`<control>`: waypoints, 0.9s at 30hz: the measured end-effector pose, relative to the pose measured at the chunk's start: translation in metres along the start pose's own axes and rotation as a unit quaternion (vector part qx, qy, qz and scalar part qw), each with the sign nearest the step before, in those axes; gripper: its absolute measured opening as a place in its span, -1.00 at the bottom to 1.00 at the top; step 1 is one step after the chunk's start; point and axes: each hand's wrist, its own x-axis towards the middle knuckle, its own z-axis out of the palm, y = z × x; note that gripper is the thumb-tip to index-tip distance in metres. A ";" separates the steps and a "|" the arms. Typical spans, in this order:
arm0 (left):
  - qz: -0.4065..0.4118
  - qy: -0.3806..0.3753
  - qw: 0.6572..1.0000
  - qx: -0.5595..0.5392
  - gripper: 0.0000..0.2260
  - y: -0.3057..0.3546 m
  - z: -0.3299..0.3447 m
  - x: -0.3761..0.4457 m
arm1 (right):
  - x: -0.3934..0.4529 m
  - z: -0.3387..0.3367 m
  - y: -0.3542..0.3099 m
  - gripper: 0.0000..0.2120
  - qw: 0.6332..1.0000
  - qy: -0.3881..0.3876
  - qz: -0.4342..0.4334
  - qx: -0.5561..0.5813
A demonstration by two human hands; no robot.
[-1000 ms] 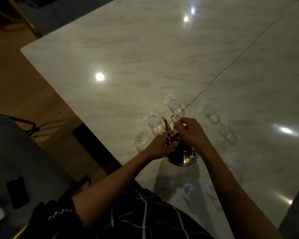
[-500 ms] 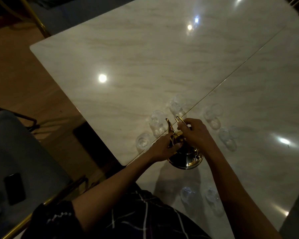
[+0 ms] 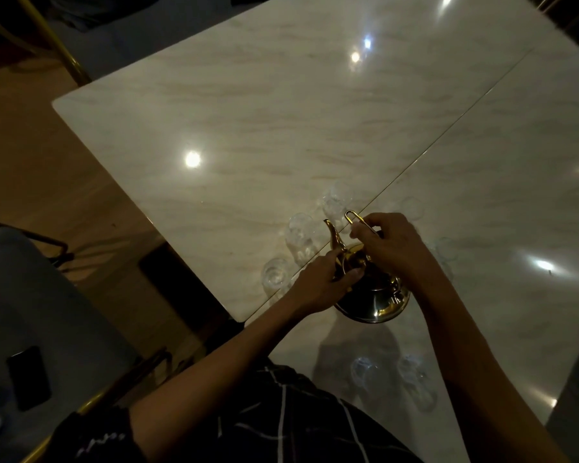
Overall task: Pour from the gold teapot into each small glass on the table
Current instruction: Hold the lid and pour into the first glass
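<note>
The gold teapot (image 3: 376, 300) hangs tilted over the marble table (image 3: 281, 128), its spout (image 3: 333, 233) pointing up and away toward the far glasses. My right hand (image 3: 391, 248) grips the thin wire handle (image 3: 353, 217) from above. My left hand (image 3: 318, 285) pinches the pot's top near the base of the spout. Several small clear glasses ring the pot: one by the left table edge (image 3: 274, 272), one just past the spout (image 3: 300, 235), one farther back (image 3: 336, 198). Two more glasses stand near my body (image 3: 365, 370) (image 3: 411, 369).
A faint glass (image 3: 447, 252) shows right of my right wrist. A gold seam (image 3: 448, 142) runs diagonally across the table. On the left are a grey chair (image 3: 30, 312) with a dark phone (image 3: 29, 375) and a wooden floor (image 3: 30, 155). Ceiling lights glare off the marble.
The view has shifted, so table and pot sit lower and further right in frame. Both hands keep their hold on the teapot; the spout stays near the same glasses.
</note>
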 end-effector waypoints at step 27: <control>0.057 0.033 0.997 0.032 -0.55 0.042 -0.003 -0.024 | -0.030 -0.041 -0.027 -0.82 1.000 -0.001 -0.022 -0.014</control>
